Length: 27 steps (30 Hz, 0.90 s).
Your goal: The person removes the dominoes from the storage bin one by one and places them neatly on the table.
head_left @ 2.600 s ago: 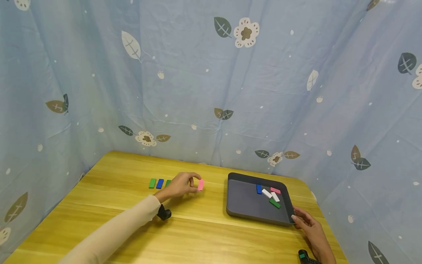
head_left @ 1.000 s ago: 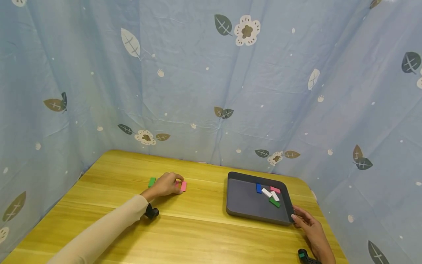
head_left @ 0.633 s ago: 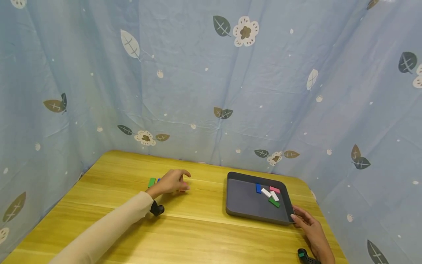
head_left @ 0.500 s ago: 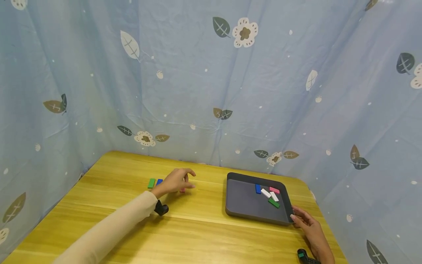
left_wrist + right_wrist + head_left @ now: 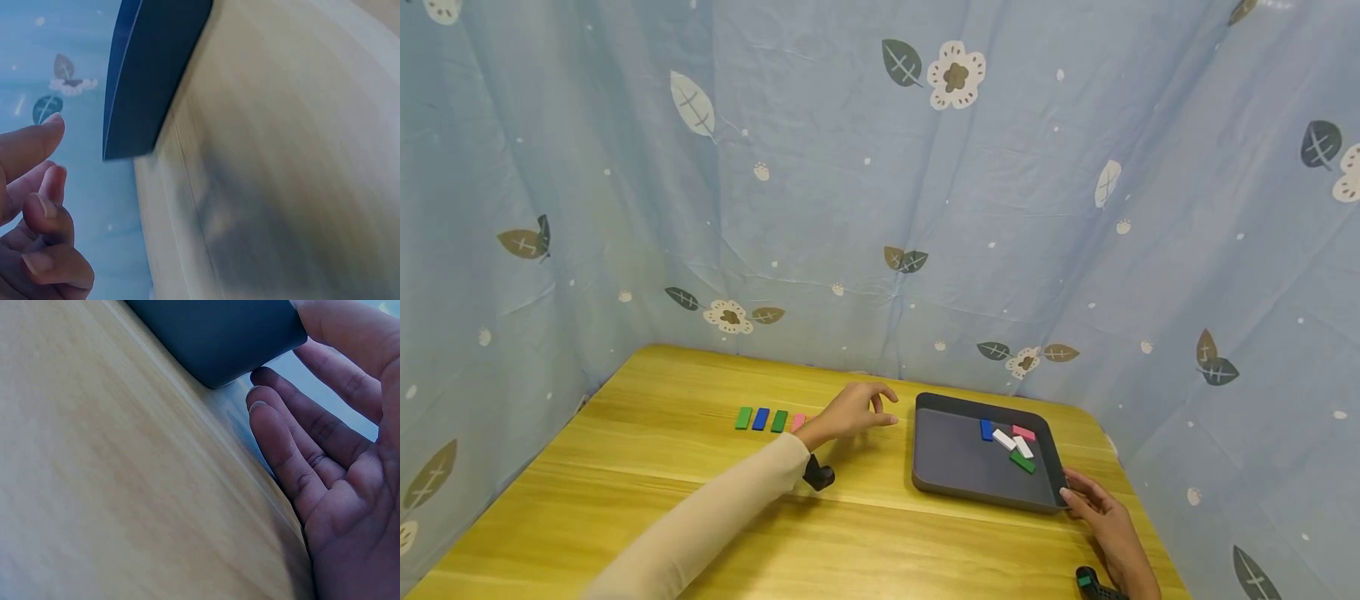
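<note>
My left hand (image 5: 852, 408) hovers just left of the dark grey tray (image 5: 977, 492), thumb and forefinger apart with nothing between them. In the left wrist view, the same hand (image 5: 37, 219) shows loosely bent fingers beside the tray's outer wall (image 5: 150, 75). A row of small flat blocks lies behind that wrist: light green (image 5: 743, 418), blue (image 5: 761, 419), dark green (image 5: 779, 421) and pink (image 5: 798, 422); the row's right end is partly hidden. My right hand (image 5: 1108, 521) holds the tray's near right corner, thumb at the rim and fingers outside.
Inside the tray lie a blue block (image 5: 987, 430), a pink block (image 5: 1024, 432), two white blocks (image 5: 1003, 440) and a green block (image 5: 1022, 462). The wooden table (image 5: 865, 550) ends against a patterned blue curtain (image 5: 820, 208).
My left hand set a pink block at the right end of the row and let go. It then moved right toward the tray. My right hand stayed at the tray's corner.
</note>
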{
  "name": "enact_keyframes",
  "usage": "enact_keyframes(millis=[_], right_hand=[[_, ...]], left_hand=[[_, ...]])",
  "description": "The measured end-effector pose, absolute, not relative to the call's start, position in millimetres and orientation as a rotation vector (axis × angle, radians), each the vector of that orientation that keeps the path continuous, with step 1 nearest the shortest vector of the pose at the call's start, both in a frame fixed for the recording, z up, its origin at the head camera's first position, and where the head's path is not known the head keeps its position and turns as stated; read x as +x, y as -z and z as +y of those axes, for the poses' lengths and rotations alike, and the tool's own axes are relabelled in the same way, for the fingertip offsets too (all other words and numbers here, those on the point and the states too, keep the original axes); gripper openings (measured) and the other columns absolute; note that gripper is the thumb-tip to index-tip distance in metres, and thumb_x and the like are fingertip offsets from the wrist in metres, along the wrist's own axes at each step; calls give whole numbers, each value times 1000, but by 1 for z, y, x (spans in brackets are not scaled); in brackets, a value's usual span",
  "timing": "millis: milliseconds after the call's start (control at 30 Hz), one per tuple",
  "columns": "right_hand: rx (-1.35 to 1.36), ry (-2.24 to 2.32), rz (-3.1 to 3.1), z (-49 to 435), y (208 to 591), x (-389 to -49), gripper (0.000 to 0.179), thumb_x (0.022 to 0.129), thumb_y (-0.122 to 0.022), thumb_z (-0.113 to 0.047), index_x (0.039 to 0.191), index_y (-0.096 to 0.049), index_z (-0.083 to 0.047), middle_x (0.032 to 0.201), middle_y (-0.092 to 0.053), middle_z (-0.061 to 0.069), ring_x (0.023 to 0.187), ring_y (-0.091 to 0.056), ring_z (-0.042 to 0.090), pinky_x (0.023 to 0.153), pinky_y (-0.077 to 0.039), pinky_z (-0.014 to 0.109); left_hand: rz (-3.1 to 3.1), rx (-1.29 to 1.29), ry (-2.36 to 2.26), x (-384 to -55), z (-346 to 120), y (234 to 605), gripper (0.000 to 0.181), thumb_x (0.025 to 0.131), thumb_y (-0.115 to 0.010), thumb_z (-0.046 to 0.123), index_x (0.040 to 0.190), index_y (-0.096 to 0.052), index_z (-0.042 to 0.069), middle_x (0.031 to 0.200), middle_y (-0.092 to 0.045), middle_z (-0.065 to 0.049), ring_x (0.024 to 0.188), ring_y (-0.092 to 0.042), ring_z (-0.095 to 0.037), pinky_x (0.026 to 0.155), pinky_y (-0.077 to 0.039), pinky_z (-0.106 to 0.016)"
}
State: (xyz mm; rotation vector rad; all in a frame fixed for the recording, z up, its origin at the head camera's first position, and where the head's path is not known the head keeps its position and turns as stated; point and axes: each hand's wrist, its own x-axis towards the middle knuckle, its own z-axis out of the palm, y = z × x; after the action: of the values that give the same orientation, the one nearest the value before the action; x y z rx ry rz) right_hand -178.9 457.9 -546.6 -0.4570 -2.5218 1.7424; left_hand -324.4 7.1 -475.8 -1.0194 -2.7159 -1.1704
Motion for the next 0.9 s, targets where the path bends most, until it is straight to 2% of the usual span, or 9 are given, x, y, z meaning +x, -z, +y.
enact_keyframes(millis=[100, 300, 567, 767, 900], right_hand=[[-452, -1742, -2522, 458, 546, -179, 75, 96, -70, -49, 157, -44, -13, 147, -50, 15, 102, -61, 4, 85, -54, 29], [-433, -1735, -2519, 459, 547, -179, 75, 96, -70, -48, 157, -44, -13, 144, -52, 13, 103, -61, 3, 85, -55, 30], [-421, -1740, -2536, 460, 549, -178, 76, 96, -69, -51, 157, -44, -15, 148, -48, 16, 104, -61, 4, 87, -54, 31], [-422, -1750, -2527, 463, 551, -181, 79, 95, -70, -53, 157, -43, -14, 149, -47, 15, 105, -60, 2, 87, -54, 28], [-427, -1742, -2522, 462, 551, -182, 79, 94, -71, -52, 157, -43, -13, 150, -46, 17, 104, -59, 0, 86, -54, 27]], left_hand=[[-2708, -1064, 1199, -323, 23, 475, 33, 91, -82, 24, 119, -73, 9, 77, -64, 7, 75, -59, -9, 77, -48, -32], [-2701, -1102, 1256, -320, 51, 475, 29, 92, -81, 24, 117, -72, 14, 79, -64, 6, 75, -58, -7, 76, -48, -29], [-2698, -1120, 1391, -311, 80, 472, 31, 91, -82, 26, 118, -72, 14, 83, -64, 6, 79, -62, -15, 70, -49, -25], [-2697, -1142, 1378, -312, 98, 475, 34, 90, -83, 27, 119, -72, 15, 86, -65, 8, 79, -60, -7, 68, -49, -24], [-2721, -1137, 1352, -313, 109, 477, 36, 90, -83, 30, 121, -73, 16, 93, -68, 6, 83, -61, -5, 69, -50, -23]])
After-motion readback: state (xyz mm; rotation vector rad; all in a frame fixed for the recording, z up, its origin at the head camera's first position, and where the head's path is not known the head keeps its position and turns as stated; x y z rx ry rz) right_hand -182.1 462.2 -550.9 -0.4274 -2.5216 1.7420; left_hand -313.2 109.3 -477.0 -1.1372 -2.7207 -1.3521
